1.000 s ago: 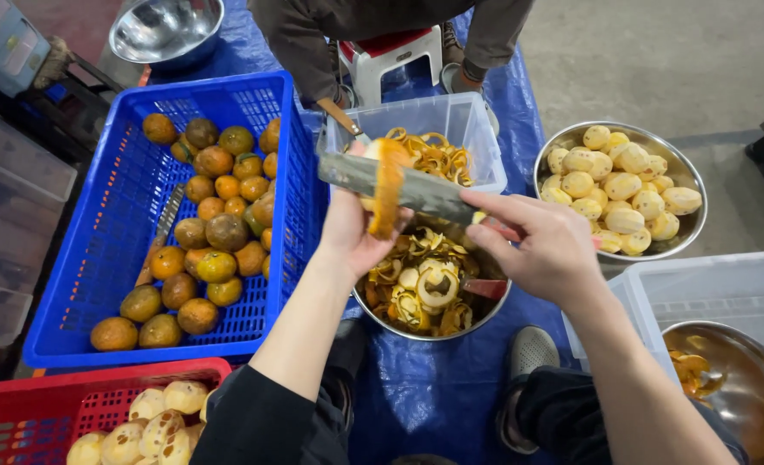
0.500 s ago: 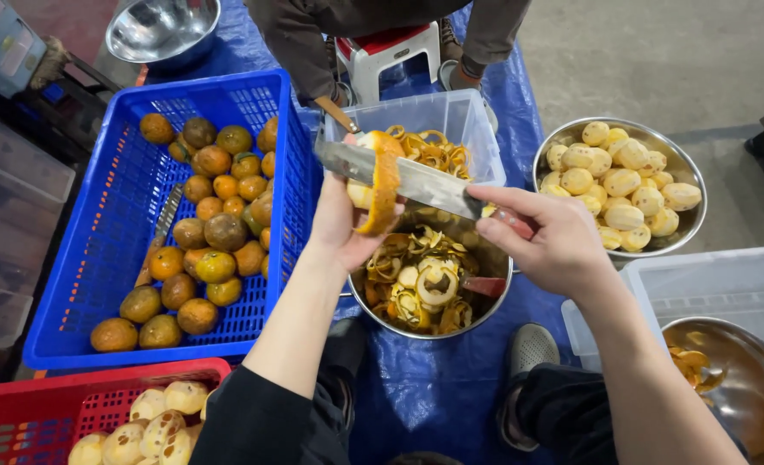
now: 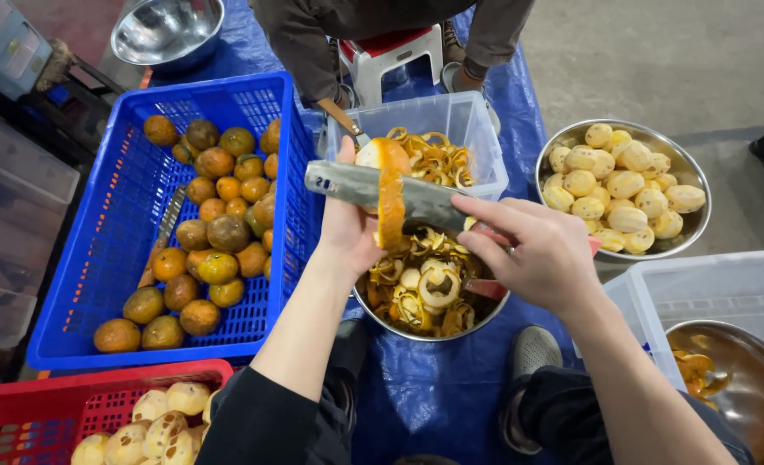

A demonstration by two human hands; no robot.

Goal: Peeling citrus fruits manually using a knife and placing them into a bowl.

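A knife point(image 3: 382, 191) is gripped by the right hand point(image 3: 533, 251), its blade laid across an orange point(image 3: 382, 157) clasped in the left hand point(image 3: 347, 226), above a peel-filled bowl point(image 3: 425, 284). Beyond, a blue crate point(image 3: 132, 224) of oranges is seen.

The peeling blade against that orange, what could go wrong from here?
1. The long blade lies across the orange right beside the left hand; a slip could cut the thumb.
2. The hanging peel strip could miss the steel bowl of peels below and land on the blue tarp.
3. The right hand grips near the blade's end, so juice might loosen that hold.
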